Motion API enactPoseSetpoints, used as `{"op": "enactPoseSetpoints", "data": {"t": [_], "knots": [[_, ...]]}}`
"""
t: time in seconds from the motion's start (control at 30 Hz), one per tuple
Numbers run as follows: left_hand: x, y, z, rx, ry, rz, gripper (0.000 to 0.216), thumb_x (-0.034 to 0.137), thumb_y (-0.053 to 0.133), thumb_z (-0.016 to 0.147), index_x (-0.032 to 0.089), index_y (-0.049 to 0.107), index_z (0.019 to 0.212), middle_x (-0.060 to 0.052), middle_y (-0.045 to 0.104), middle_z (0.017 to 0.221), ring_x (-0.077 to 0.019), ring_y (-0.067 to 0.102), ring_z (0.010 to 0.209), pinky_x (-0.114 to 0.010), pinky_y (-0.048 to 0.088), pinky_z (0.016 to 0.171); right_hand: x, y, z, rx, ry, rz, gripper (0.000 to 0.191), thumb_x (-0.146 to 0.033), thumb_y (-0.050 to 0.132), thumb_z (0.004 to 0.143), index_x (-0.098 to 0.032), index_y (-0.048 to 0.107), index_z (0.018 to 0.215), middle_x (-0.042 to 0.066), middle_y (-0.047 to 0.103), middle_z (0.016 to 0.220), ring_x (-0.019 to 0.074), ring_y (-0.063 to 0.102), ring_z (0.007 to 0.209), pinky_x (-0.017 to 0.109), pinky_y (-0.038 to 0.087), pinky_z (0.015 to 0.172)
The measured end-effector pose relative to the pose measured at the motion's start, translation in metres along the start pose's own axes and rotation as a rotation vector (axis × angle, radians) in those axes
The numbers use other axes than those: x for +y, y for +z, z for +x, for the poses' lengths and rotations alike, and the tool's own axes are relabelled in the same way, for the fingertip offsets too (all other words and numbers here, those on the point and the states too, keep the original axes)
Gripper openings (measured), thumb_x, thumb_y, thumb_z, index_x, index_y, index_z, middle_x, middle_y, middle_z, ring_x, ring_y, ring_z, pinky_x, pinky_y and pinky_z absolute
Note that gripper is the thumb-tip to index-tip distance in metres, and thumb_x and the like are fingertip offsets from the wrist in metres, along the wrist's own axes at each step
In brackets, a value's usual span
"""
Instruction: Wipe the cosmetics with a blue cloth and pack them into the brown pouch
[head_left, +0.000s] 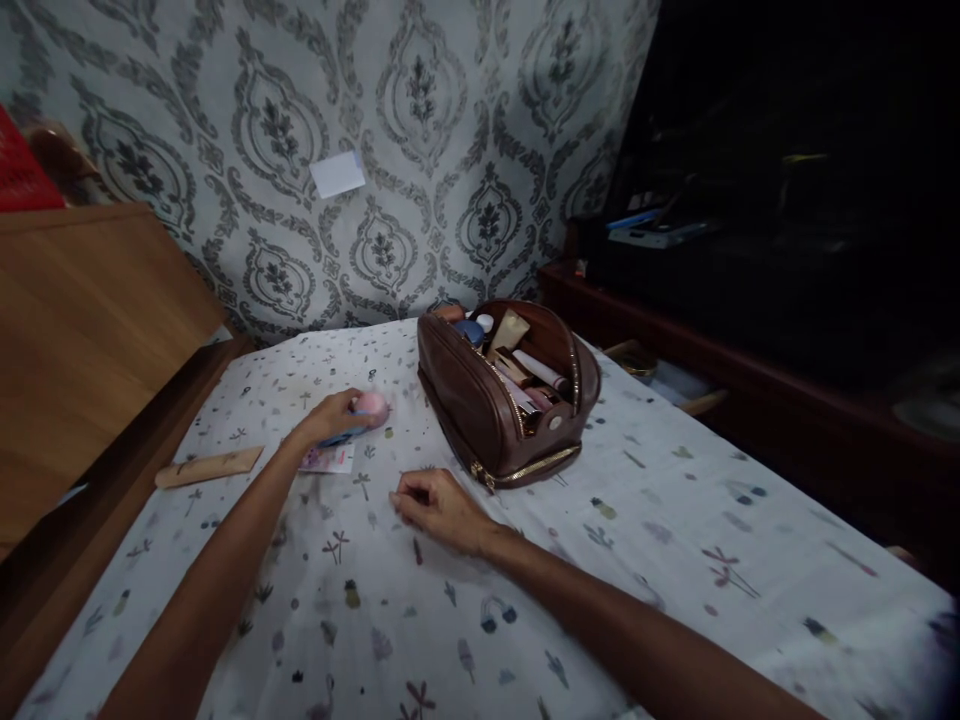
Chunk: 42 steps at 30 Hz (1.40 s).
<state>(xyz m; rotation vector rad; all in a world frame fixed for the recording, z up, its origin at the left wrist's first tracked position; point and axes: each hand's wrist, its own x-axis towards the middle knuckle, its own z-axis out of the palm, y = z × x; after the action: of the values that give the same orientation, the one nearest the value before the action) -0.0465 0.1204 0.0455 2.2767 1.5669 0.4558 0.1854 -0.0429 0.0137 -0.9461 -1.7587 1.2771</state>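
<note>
My left hand [334, 415] is closed around a rounded pink and blue item [370, 408], whose exact kind I cannot make out. Just below that hand, a small printed card or packet [328, 460] lies on the patterned cloth. My right hand [444, 512] rests low over the cloth with its fingers curled in, and nothing shows in them. Close beyond it stands a brown leather makeup bag [469, 390], unzipped. Tubes, a pale tube [512, 330], a blue round item [470, 331] and other cosmetics fill it.
A flat tan paper sleeve [210, 467] lies at the left edge of the cloth [360, 640]. Beside it rises a wooden panel [97, 330]. Patterned wallpaper [420, 100] with a white card [337, 174] is behind. At right are an open drawer [705, 402] and a dark screen [787, 120].
</note>
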Motion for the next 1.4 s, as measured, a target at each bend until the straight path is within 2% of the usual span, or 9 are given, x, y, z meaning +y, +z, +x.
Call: {"op": "enactPoseSetpoints", "data": {"t": [0.1, 0.37, 0.5, 0.67, 0.93, 1.07, 1.17, 1.27, 1.4], "knots": [[0.017, 0.004, -0.001, -0.005, -0.001, 0.033, 0.054, 0.069, 0.054, 0.08, 0.02, 0.072, 0.093, -0.003, 0.068, 0.07, -0.0215, 0.063, 0.068, -0.029, 0.047, 0.063, -0.002, -0.001, -0.001, 0.001, -0.004, -0.002, 0.028, -0.027, 0.056, 0.088, -0.017, 0.054, 0.062, -0.004, 0.052, 0.055, 0.0088, 0.042, 0.054, 0.021, 0.032, 0.053], [0.051, 0.014, -0.015, 0.126, 0.079, 0.041, 0.041, 0.053, 0.05, 0.087, 0.023, 0.068, 0.107, -0.006, 0.071, 0.104, -0.0239, 0.063, 0.095, -0.033, 0.047, 0.086, 0.004, -0.009, 0.001, 0.203, -0.025, -0.121, 0.025, -0.026, 0.054, 0.089, -0.017, 0.055, 0.066, -0.004, 0.053, 0.058, 0.0096, 0.047, 0.057, 0.022, 0.036, 0.058], [0.058, 0.007, -0.02, 0.18, 0.094, -0.002, 0.037, 0.05, 0.043, 0.089, 0.02, 0.065, 0.086, -0.005, 0.066, 0.089, -0.0221, 0.059, 0.086, -0.033, 0.045, 0.084, 0.01, -0.011, 0.004, 0.318, -0.009, -0.169, 0.01, -0.02, 0.053, 0.088, -0.017, 0.061, 0.094, 0.0, 0.061, 0.079, 0.0126, 0.055, 0.07, 0.025, 0.043, 0.068], [0.065, 0.017, -0.025, 0.132, 0.14, -0.123, 0.032, 0.049, 0.045, 0.087, 0.021, 0.06, 0.088, -0.001, 0.063, 0.081, -0.0186, 0.058, 0.079, -0.029, 0.046, 0.077, 0.016, -0.01, 0.007, 0.367, -0.001, -0.215, 0.039, -0.016, 0.056, 0.086, -0.014, 0.053, 0.125, 0.012, 0.061, 0.114, 0.0147, 0.059, 0.079, 0.034, 0.049, 0.082], [0.094, 0.017, -0.069, 0.08, 0.108, -0.458, 0.041, 0.056, 0.052, 0.087, 0.019, 0.062, 0.074, -0.001, 0.062, 0.072, -0.0172, 0.057, 0.074, -0.028, 0.046, 0.072, 0.017, -0.011, 0.007, 0.355, -0.067, -0.288, 0.052, -0.027, 0.067, 0.084, -0.015, 0.051, 0.133, 0.014, 0.059, 0.119, 0.0216, 0.061, 0.095, 0.041, 0.05, 0.091], [0.096, 0.026, -0.089, 0.156, 0.059, -0.543, 0.035, 0.052, 0.054, 0.089, 0.019, 0.064, 0.081, -0.002, 0.065, 0.079, -0.0177, 0.059, 0.078, -0.028, 0.047, 0.075, 0.013, -0.011, 0.008, 0.329, -0.016, -0.264, 0.056, -0.025, 0.07, 0.082, -0.014, 0.051, 0.133, 0.014, 0.057, 0.122, 0.0179, 0.061, 0.086, 0.038, 0.053, 0.086], [0.089, 0.04, -0.096, 0.301, 0.027, -0.492, 0.033, 0.048, 0.057, 0.087, 0.019, 0.067, 0.1, -0.006, 0.069, 0.104, -0.0212, 0.062, 0.101, -0.032, 0.046, 0.093, 0.012, -0.012, 0.008, 0.304, 0.015, -0.249, 0.055, -0.019, 0.069, 0.081, -0.014, 0.051, 0.132, 0.013, 0.055, 0.123, 0.0124, 0.06, 0.074, 0.035, 0.053, 0.082], [0.084, 0.055, -0.1, 0.263, 0.069, -0.44, 0.046, 0.047, 0.063, 0.084, 0.019, 0.063, 0.119, -0.009, 0.065, 0.125, -0.0245, 0.058, 0.119, -0.036, 0.041, 0.107, 0.012, -0.013, 0.008, 0.284, 0.004, -0.255, 0.054, -0.017, 0.068, 0.08, -0.016, 0.051, 0.131, 0.01, 0.054, 0.121, 0.0109, 0.06, 0.071, 0.033, 0.053, 0.08], [0.086, 0.062, -0.105, 0.258, 0.127, -0.426, 0.044, 0.046, 0.064, 0.083, 0.02, 0.064, 0.119, -0.008, 0.067, 0.123, -0.0241, 0.06, 0.117, -0.034, 0.043, 0.104, 0.012, -0.012, 0.005, 0.313, 0.009, -0.331, 0.065, -0.021, 0.074, 0.078, -0.016, 0.048, 0.137, 0.009, 0.054, 0.118, 0.0163, 0.061, 0.084, 0.035, 0.052, 0.085]]}}
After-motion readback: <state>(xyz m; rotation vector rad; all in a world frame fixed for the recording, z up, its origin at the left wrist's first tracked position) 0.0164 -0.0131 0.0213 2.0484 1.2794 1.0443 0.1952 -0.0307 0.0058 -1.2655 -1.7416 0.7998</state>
